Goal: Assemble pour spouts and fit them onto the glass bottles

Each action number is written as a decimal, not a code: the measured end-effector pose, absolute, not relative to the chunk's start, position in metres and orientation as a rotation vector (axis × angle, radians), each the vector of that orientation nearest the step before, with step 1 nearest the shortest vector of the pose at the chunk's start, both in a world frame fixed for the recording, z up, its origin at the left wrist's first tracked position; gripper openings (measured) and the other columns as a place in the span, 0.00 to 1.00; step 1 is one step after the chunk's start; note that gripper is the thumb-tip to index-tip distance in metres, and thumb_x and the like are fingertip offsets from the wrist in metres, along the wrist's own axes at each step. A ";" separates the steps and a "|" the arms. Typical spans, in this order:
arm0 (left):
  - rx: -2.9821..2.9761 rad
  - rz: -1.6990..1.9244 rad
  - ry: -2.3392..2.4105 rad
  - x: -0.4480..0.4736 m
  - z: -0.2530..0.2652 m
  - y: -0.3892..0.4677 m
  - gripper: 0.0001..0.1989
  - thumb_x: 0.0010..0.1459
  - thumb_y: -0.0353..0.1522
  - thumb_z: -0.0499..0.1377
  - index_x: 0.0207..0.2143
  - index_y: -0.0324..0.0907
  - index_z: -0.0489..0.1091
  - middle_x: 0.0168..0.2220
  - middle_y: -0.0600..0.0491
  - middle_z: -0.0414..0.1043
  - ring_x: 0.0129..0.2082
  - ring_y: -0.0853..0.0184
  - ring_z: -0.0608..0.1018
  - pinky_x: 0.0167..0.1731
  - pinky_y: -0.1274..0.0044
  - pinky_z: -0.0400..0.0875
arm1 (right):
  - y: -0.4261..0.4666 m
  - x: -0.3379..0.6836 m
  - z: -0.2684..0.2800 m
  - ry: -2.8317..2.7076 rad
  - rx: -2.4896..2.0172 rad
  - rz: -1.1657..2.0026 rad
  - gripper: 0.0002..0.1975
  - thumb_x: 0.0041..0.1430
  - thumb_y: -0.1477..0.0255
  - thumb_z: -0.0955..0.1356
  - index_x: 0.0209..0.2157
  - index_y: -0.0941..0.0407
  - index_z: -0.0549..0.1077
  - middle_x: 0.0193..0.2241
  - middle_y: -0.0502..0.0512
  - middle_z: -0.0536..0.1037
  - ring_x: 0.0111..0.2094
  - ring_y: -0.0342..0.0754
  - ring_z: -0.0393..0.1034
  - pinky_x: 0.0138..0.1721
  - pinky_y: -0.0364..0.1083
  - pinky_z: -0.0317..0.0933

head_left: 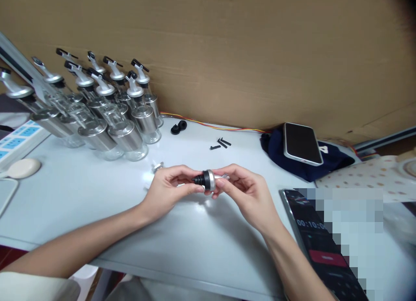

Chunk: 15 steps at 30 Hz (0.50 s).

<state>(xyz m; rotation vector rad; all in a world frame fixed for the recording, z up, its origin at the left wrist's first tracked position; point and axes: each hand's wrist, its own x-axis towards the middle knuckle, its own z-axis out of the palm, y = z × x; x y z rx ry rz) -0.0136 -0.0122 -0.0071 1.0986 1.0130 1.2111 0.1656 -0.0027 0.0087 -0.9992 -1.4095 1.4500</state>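
Between both hands, above the table, lies a bottle pourer [208, 180] on its side, with a ribbed black stopper and a silver collar. My left hand [175, 184] pinches the black stopper end. The fingers of my right hand [243, 188] close on the silver spout at the other end. Partly hidden behind my left hand, another silver pourer piece [157, 167] rests on the table. Farther back lie black round stoppers [176, 129] and several small black flap pieces [222, 143].
Several glass bottles [143, 123] with pourers crowd the back left, some without tops in front. A power strip [22, 138] and a beige spoon-shaped object [24, 168] lie left. At right are a dark blue cloth [276, 158], a boxy device [303, 142] and a phone [312, 231]. Cardboard [227, 53] stands behind.
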 end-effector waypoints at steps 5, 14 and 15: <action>1.155 1.235 1.011 -0.015 -0.010 -0.014 0.07 0.40 0.25 0.69 0.25 0.40 0.78 0.24 0.54 0.78 0.26 0.67 0.78 0.31 0.76 0.74 | -0.005 0.162 0.010 -1.409 -0.997 1.471 0.12 0.53 0.62 0.72 0.33 0.56 0.76 0.22 0.51 0.77 0.22 0.44 0.72 0.27 0.46 0.70; 1.356 1.170 1.094 -0.015 -0.020 -0.016 0.13 0.47 0.35 0.69 0.27 0.42 0.66 0.25 0.57 0.67 0.28 0.69 0.70 0.30 0.78 0.66 | -0.001 0.163 0.005 -1.529 -1.292 1.238 0.13 0.55 0.62 0.69 0.38 0.55 0.76 0.14 0.42 0.60 0.16 0.40 0.55 0.20 0.41 0.53; 1.368 1.168 1.096 -0.015 -0.022 -0.015 0.13 0.49 0.35 0.68 0.28 0.42 0.65 0.26 0.57 0.65 0.28 0.70 0.69 0.30 0.78 0.65 | -0.002 0.162 0.004 -1.525 -1.311 1.204 0.13 0.56 0.62 0.68 0.39 0.55 0.76 0.14 0.41 0.58 0.16 0.40 0.53 0.19 0.41 0.51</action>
